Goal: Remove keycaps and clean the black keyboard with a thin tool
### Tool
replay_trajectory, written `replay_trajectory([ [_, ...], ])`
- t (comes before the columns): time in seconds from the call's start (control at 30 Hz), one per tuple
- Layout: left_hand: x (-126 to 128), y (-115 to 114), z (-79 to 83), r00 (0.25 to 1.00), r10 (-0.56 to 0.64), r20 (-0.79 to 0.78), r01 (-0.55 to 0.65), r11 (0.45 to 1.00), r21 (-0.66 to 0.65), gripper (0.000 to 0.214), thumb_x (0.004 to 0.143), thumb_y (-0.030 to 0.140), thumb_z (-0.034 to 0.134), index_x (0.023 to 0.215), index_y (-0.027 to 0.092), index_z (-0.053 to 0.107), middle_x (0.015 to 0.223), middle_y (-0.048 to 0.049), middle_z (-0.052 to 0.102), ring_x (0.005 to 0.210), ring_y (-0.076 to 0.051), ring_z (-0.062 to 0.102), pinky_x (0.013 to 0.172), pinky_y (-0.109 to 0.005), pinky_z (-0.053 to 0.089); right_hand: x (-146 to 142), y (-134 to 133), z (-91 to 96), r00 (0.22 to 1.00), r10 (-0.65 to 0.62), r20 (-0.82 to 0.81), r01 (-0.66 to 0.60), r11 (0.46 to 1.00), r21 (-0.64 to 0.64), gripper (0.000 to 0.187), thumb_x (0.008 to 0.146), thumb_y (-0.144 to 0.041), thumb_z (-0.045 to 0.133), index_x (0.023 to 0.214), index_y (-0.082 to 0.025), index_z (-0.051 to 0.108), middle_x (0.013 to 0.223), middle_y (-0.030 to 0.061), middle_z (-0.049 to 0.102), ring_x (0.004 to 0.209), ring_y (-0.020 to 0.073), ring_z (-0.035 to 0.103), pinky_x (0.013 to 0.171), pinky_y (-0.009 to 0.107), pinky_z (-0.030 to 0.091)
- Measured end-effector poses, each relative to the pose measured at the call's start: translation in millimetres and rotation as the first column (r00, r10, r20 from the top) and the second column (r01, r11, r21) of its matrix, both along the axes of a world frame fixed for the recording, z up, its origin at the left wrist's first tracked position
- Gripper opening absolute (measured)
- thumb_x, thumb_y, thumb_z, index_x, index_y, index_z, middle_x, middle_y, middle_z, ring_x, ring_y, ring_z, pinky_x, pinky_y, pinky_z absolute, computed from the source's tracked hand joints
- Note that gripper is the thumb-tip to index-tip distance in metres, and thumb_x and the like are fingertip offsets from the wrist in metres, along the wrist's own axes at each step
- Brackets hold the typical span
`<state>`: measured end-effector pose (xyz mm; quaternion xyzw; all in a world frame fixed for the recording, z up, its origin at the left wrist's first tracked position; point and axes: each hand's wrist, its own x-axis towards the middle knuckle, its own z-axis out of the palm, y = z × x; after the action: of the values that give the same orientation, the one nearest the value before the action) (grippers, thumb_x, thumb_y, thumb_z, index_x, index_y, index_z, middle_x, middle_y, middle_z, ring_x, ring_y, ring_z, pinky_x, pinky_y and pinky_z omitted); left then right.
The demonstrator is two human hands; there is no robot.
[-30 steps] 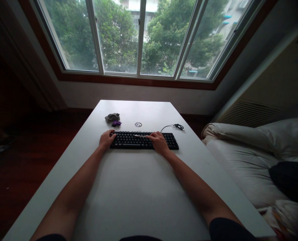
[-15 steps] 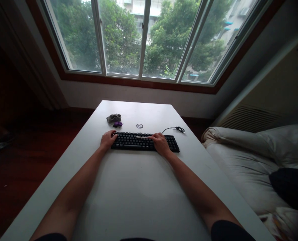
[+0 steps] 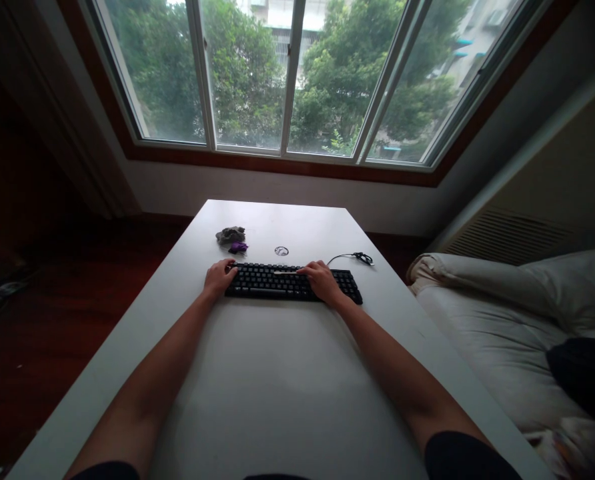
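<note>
A black keyboard lies flat across the white table in front of me. My left hand is closed around the keyboard's left end, thumb at its near upper corner. Over the right part of the keys, my right hand pinches a thin whitish stick, which points left along an upper key row. The far tip of this stick is too small to make out. Behind the keyboard's left end lie a crumpled grey cloth and a small purple thing.
A round, thin ring-like item lies behind the keyboard's middle. The keyboard's bundled cable rests at the back right of the white table. A light-coloured sofa stands to the right, and a window is ahead.
The whole view has shifted slightly, so everything appears a little further right. Both hands keep their places at the keyboard; the stick has hardly moved against the keys.
</note>
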<state>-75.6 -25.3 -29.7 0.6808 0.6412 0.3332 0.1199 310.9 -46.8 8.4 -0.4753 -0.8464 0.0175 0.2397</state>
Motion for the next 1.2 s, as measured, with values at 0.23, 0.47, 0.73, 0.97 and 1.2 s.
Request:
replay_trajectory([
  [0.23,1,0,1.7,1.000,0.002,-0.004,-0.002,1.000,-0.012,0.039,0.092,0.039,0.058,0.126,0.022,0.068,0.118,-0.0081,0.074,0.106,-0.025,0.066,0.099,-0.038,0.050,-51,9,2.5,0.999,0.043,0.015,-0.042,0.998,-0.049,0.044,0.091,-0.003,0.052,0.118,-0.027,0.076,0.109,0.0077,0.068,0.106,0.0240,0.051,0.095,0.036,0.042],
  [0.47,0,0,2.1,1.000,0.010,0.001,-0.010,1.000,-0.016,0.038,0.092,0.038,0.058,0.126,0.023,0.068,0.119,-0.0082,0.074,0.107,-0.024,0.066,0.099,-0.038,0.050,-25,11,-1.3,0.999,0.033,-0.018,-0.034,0.999,-0.019,0.047,0.089,-0.001,0.051,0.117,-0.029,0.077,0.111,0.0068,0.067,0.106,0.0235,0.051,0.096,0.037,0.043],
  [0.73,0,1,1.6,1.000,0.022,-0.008,-0.022,1.000,-0.001,0.036,0.092,0.037,0.059,0.123,0.022,0.069,0.118,-0.0085,0.074,0.107,-0.025,0.066,0.098,-0.038,0.049,-21,14,-9.2,0.999,0.019,-0.040,-0.020,1.000,-0.017,0.044,0.092,-0.004,0.052,0.119,-0.030,0.075,0.110,0.0061,0.067,0.105,0.0239,0.051,0.096,0.037,0.044],
  [0.97,0,4,1.2,1.000,0.016,-0.015,-0.016,1.000,0.001,0.036,0.093,0.038,0.058,0.123,0.023,0.069,0.119,-0.0078,0.073,0.107,-0.025,0.066,0.098,-0.037,0.049,-59,19,-2.7,0.995,0.092,-0.046,-0.093,0.995,-0.034,0.045,0.092,-0.002,0.052,0.119,-0.028,0.075,0.110,0.0062,0.066,0.106,0.0229,0.051,0.095,0.035,0.044],
  [1.2,-1,3,1.0,1.000,0.011,0.006,-0.011,1.000,0.017,0.037,0.100,0.034,0.041,0.121,0.023,0.070,0.122,-0.0073,0.073,0.112,-0.024,0.064,0.102,-0.037,0.046,-102,24,-5.5,0.992,0.124,-0.038,-0.125,0.991,-0.039,0.042,0.096,-0.005,0.051,0.121,-0.029,0.075,0.109,0.0074,0.066,0.108,0.0227,0.051,0.096,0.035,0.044],
])
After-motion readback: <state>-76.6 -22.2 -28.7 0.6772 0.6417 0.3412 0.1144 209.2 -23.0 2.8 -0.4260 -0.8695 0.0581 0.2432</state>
